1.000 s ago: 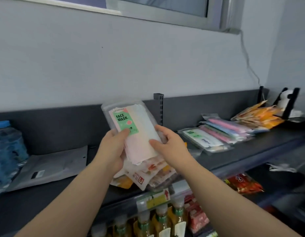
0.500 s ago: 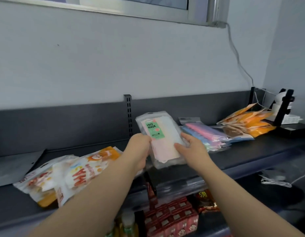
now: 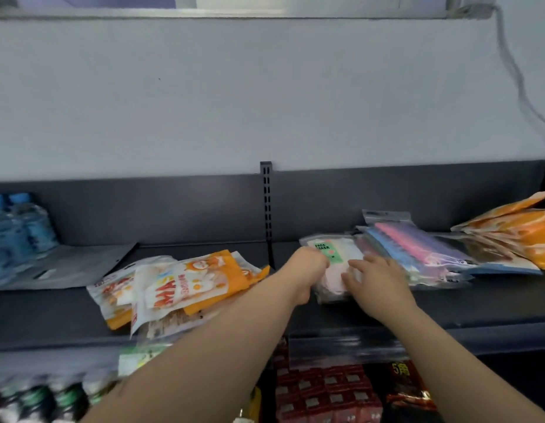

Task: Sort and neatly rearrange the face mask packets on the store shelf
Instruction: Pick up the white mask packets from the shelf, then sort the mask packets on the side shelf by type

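A clear packet with a green "FACE MASK" label (image 3: 332,254) lies low over the dark shelf (image 3: 479,303), right beside a stack of pink and blue mask packets (image 3: 418,248). My left hand (image 3: 308,270) grips the packet's left edge. My right hand (image 3: 375,273) rests on its right side with the fingers spread flat. A loose heap of orange and white mask packets (image 3: 185,285) lies to the left of my arms. More orange packets (image 3: 515,236) are piled at the far right.
A grey flat bag (image 3: 66,267) and blue-capped water bottles (image 3: 17,230) sit at the shelf's left. A slotted upright (image 3: 266,215) divides the back panel. Bottles (image 3: 51,398) and red snack packs (image 3: 326,392) fill the shelf below. A cable (image 3: 515,71) hangs down the wall.
Both hands have carried the labelled packet rightward and down from chest height onto the shelf beside the pink and blue stack. The orange and white heap was left behind on the shelf.
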